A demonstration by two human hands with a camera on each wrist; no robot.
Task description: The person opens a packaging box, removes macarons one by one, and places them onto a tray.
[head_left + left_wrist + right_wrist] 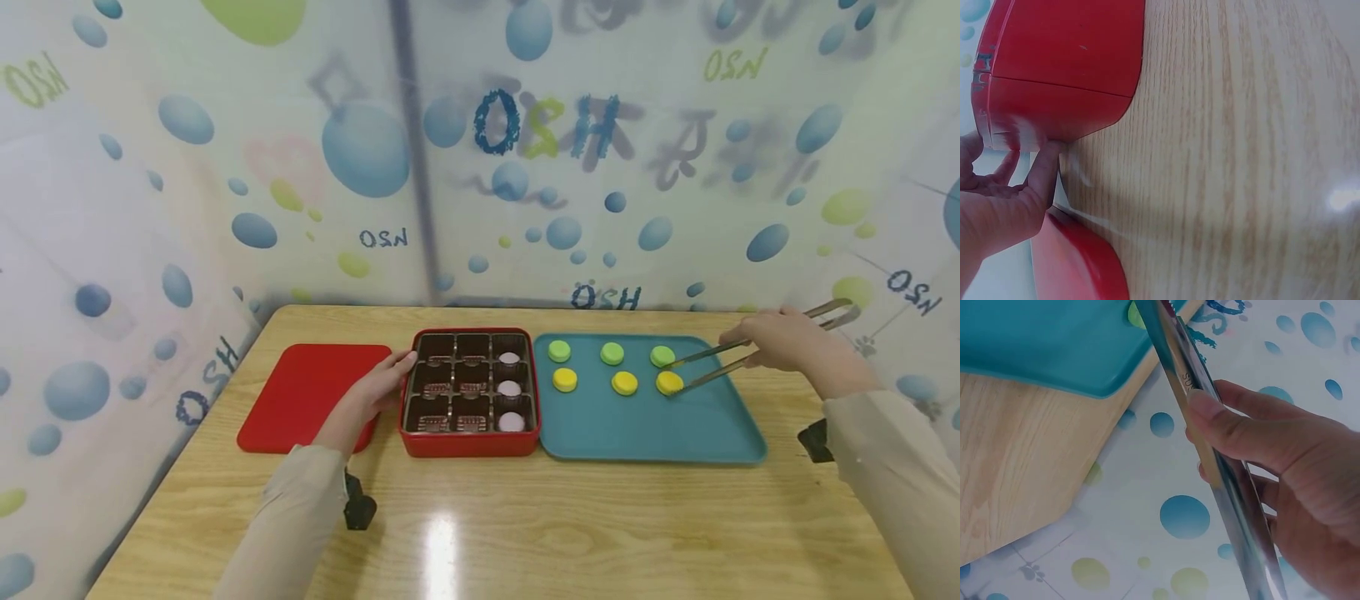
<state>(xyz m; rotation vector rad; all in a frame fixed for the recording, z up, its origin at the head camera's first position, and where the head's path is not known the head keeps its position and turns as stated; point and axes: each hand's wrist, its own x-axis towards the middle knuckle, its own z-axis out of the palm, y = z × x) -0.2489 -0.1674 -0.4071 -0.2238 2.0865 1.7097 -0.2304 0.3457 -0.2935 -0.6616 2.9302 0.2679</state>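
Note:
My right hand (776, 337) holds metal tongs (1210, 447), thumb on one arm and fingers on the other. Their tips stand on either side of the rightmost yellow macaron (669, 383) on a teal tray (645, 437); whether they touch it I cannot tell. Behind it sits a green macaron (662, 357). Against the left wall of a red box (471, 446), my left hand (375, 385) rests its fingers, with one fingertip at the rim. The box's dark insert has pale lilac macarons (510, 389) in its right column; the left and middle columns show bare compartments.
More green macarons (612, 353) and yellow macarons (624, 382) lie in two rows on the tray, whose left edge adjoins the box. Left of the box lies a red lid (307, 387) on the wooden table (480, 525). A printed curtain (465, 217) hangs behind.

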